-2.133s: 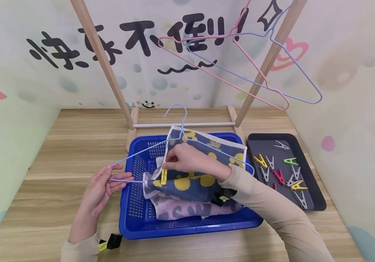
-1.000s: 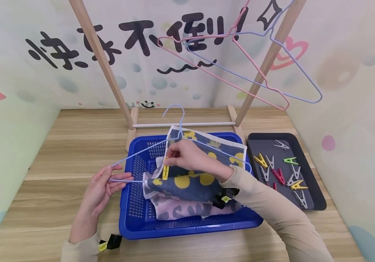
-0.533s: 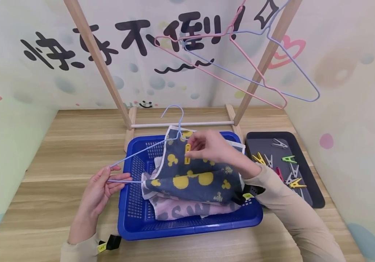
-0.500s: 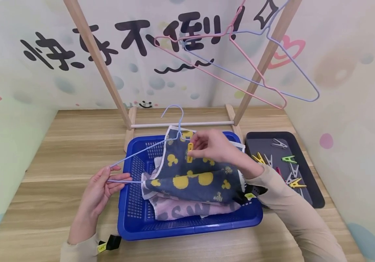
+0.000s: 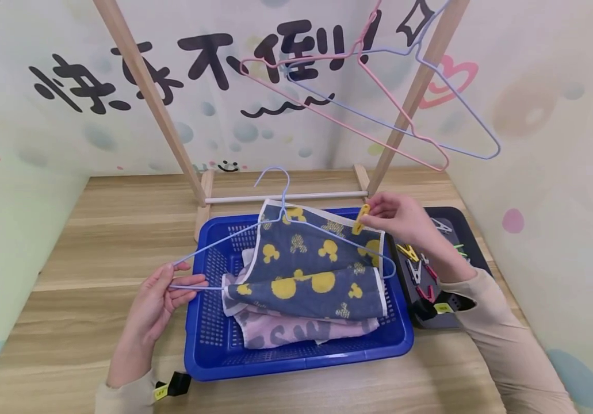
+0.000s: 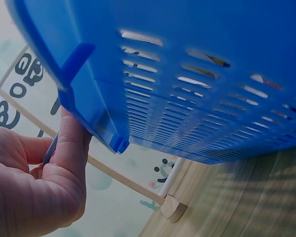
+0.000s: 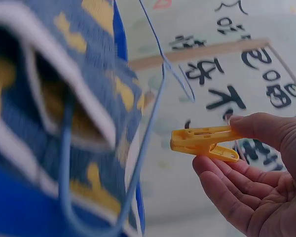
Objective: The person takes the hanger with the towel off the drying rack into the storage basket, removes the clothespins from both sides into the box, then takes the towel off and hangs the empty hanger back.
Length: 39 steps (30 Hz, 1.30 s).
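My left hand (image 5: 159, 296) holds the left corner of a light blue clothes hanger (image 5: 288, 183) at the basket's left rim. A dark blue towel with yellow mouse-head shapes (image 5: 298, 250) is folded over the hanger's lower bar. My right hand (image 5: 405, 221) pinches a yellow clothespin (image 5: 360, 219) between thumb and fingers, above the towel's upper right part. In the right wrist view that clothespin (image 7: 202, 140) is apart from the hanger wire (image 7: 155, 106). Beneath the towel lies a pink cloth with grey letters (image 5: 288, 336), in a blue basket (image 5: 301, 363).
Right of the basket, a dark tray (image 5: 433, 323) holds several clothespins, partly hidden by my right forearm. Behind stands a wooden rack (image 5: 146, 92) with a white lower bar (image 5: 286, 197). A pink hanger (image 5: 322, 118) and another blue hanger (image 5: 474, 115) hang at upper right.
My right hand has moved right with the yellow clothespin, from the towel's left edge to above its upper right part. My left hand keeps its hold on the hanger.
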Motion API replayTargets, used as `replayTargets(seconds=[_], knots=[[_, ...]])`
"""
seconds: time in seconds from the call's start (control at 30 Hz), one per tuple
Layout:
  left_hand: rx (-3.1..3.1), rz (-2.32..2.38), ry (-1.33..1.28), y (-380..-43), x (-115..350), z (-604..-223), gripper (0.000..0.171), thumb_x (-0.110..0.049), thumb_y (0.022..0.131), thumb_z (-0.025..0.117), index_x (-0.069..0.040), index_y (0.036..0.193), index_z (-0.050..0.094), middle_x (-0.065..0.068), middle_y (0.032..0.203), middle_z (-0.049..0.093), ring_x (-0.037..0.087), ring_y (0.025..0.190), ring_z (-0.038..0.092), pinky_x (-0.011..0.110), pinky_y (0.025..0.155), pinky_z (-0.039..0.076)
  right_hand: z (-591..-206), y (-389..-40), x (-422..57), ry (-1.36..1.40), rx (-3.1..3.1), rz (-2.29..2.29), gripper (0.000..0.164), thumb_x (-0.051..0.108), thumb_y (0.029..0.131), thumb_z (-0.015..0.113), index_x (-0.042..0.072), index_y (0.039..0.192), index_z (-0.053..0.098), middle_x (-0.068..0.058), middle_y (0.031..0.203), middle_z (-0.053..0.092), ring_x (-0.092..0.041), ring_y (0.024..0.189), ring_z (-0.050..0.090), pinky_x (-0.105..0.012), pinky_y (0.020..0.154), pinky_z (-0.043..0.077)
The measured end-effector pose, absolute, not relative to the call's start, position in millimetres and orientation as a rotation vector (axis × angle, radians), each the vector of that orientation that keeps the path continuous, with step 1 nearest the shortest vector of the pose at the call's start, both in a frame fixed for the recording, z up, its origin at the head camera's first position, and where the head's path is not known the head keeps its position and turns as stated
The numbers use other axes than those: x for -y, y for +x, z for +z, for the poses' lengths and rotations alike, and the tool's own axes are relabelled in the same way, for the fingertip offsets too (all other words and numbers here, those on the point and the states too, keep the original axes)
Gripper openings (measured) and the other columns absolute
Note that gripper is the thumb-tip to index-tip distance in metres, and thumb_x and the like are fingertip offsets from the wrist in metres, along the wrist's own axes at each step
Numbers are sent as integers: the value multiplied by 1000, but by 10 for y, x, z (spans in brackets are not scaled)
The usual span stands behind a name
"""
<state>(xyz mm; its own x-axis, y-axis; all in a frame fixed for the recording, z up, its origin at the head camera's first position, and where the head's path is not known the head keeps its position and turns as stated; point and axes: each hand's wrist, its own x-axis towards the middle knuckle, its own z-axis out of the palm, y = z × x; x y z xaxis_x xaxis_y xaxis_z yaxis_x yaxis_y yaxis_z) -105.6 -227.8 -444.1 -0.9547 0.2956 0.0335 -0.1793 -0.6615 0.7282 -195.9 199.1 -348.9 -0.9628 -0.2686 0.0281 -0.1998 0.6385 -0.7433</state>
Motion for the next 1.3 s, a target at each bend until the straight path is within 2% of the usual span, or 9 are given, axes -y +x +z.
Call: replayTargets(seconds=[0.13,0.33,0.6,0.77,0.83,0.97,1.13,1.3], knots=[[-1127,2642,208,-1056,2277,-4447,34,-19,103,30,0,106,58,20,97,69,27,90,68,27,74,55,-3529,-1984,-2260,-281,-2851,-1167,26,19,86,70,-1,98,60,-13,88,65,-17,78,62,-18,64,50],[-1122,2644,194,-1055,2280,-4455,34,-19,103,30,0,106,59,20,97,69,26,90,68,27,74,55,-3678,-2031,-2611,-101,-2894,-1013,33,28,86,68,-1,101,59,-15,90,66,-20,76,60,-25,63,48],[-1119,2637,199,-1057,2277,-4455,35,-19,103,29,-1,106,60,20,98,69,26,91,68,26,74,55,-3974,-2149,-2975,58,-2850,-962,33,22,87,68,-7,96,56,-24,91,65,-24,73,63,-26,57,50],[-1123,2636,202,-1060,2271,-4453,35,-18,103,30,0,106,59,20,97,69,26,90,68,27,74,55,-4121,-2178,-3147,148,-2819,-933,35,19,87,67,-11,99,54,-28,92,65,-30,75,66,-30,56,51],[-1122,2636,209,-1061,2271,-4454,35,-18,103,29,0,106,59,20,97,69,26,90,68,26,74,55,-4165,-2183,-3191,189,-2808,-902,35,20,87,66,-11,99,54,-27,91,65,-31,76,66,-30,56,51],[-1115,2637,219,-1061,2278,-4459,36,-18,104,28,0,106,59,20,98,68,26,91,68,26,74,55,-4231,-2196,-3254,229,-2839,-812,35,20,85,67,-11,97,56,-23,83,65,-25,69,63,-28,53,48],[-1117,2632,229,-1059,2283,-4463,36,-18,104,28,0,106,59,20,98,68,26,91,68,26,74,55,-4302,-2214,-3330,276,-2875,-710,29,20,84,68,-7,81,59,-14,69,61,-23,63,53,-27,49,41],[-1116,2631,234,-1056,2282,-4459,36,-18,104,28,1,106,59,21,98,68,26,91,68,26,74,55,-4358,-2209,-3385,283,-2900,-616,29,21,83,67,-4,71,58,-10,64,54,-25,63,48,-28,49,38]])
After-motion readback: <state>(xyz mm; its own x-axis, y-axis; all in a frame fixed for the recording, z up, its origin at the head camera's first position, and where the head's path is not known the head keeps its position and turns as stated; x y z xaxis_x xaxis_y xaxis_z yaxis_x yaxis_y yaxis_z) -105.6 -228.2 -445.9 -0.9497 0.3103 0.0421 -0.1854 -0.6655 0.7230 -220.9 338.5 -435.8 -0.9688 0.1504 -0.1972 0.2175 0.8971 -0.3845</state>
